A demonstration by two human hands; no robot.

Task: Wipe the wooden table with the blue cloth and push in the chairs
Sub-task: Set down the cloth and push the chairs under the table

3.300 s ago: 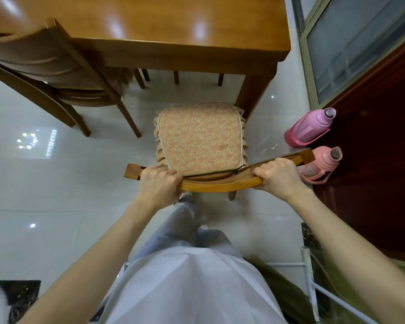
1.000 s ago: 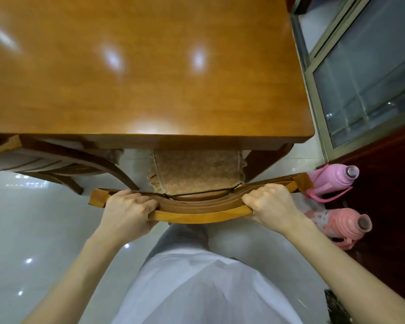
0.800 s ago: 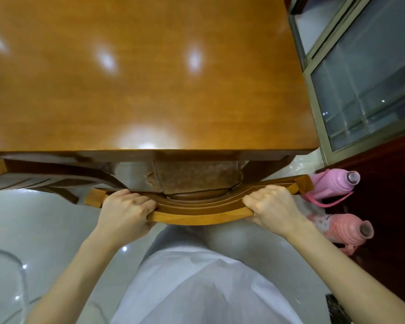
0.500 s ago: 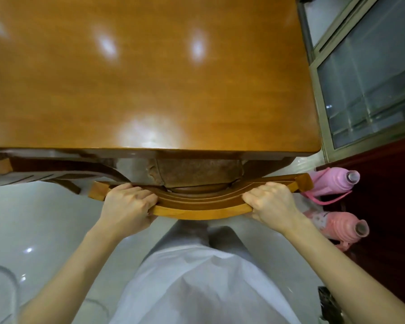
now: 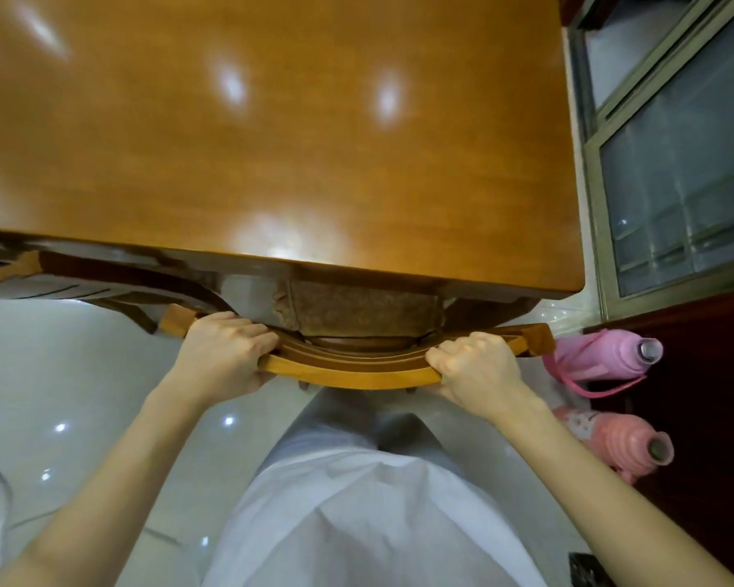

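Your left hand (image 5: 229,353) and right hand (image 5: 477,366) curled round the top rail of the chair (image 5: 348,371), its seat tucked beneath the glossy wooden table (image 5: 272,141); pink flasks (image 5: 598,358) stood near the window (image 5: 679,184).

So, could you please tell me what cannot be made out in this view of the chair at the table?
All in the head view:
1. Brown fabric seat cushion: mostly hidden under the glossy wooden table, in shadow.
2. Legs of the curved-backed wooden chair: mostly hidden by its back rail and the person's body.
3. Blue cloth: nowhere in frame.
4. Second wooden chair: cut off by the left edge.
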